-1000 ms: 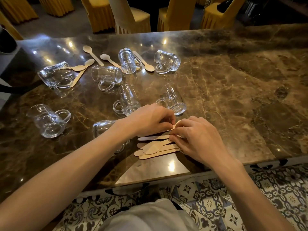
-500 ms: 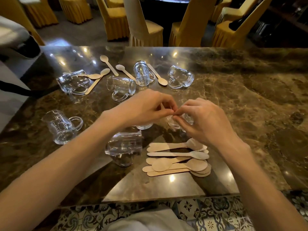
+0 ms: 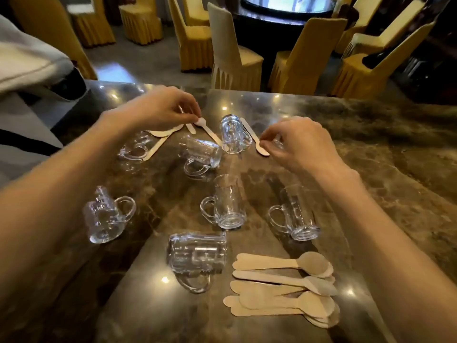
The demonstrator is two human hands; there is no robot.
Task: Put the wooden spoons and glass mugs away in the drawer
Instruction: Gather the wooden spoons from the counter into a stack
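Observation:
Several glass mugs lie or stand on the marble table (image 3: 371,169); one lies on its side near me (image 3: 197,253), two stand mid-table (image 3: 226,204) (image 3: 296,214). A pile of wooden spoons (image 3: 284,288) rests by the near edge. At the far side my left hand (image 3: 160,107) pinches the bowl end of a wooden spoon (image 3: 209,131) lying on the table. My right hand (image 3: 296,142) pinches the bowl of another wooden spoon (image 3: 254,137) beside a tipped mug (image 3: 233,133). No drawer is in view.
More loose spoons (image 3: 160,137) lie by a mug at the far left (image 3: 134,149). Another mug (image 3: 103,216) sits under my left forearm. Yellow-covered chairs (image 3: 237,53) stand beyond the table; a person's sleeve (image 3: 29,60) is at the left.
Both hands left the spoon pile near me and reached apart to the far side of the table, each now pinching a separate loose spoon. The camera tilted up.

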